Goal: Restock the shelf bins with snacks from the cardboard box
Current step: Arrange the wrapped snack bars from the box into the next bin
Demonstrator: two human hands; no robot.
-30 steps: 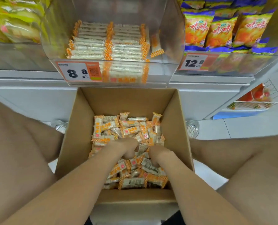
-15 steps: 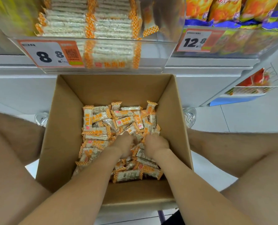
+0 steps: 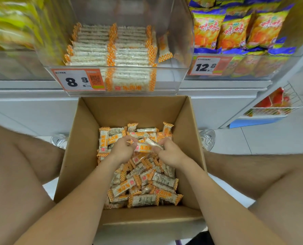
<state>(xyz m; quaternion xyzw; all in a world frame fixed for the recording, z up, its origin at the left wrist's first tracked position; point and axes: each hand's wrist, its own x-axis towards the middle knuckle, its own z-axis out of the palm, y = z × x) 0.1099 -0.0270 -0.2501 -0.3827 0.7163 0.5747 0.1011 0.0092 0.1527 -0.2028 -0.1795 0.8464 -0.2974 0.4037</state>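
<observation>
Snack bar (image 3: 143, 148) gripped by L hand (image 3: 121, 151) & R hand (image 3: 170, 153) inside box (image 3: 87, 147)

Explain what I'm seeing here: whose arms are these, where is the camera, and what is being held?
No machine here: these are a person's two bare arms, filmed by one wide-angle camera worn on the head, looking down; hence the thighs at both sides. The person faces a shop shelf, with an open box between the legs, holding loose orange-and-white bars. The left hand and right hand meet over the pile, fingers curled round a bar lifted between them; a second, blurred one may be there too. Above, a clear bin holds neat stacks of the same bars, behind an 8.8 price tag. Chip bags sit to its right.
</observation>
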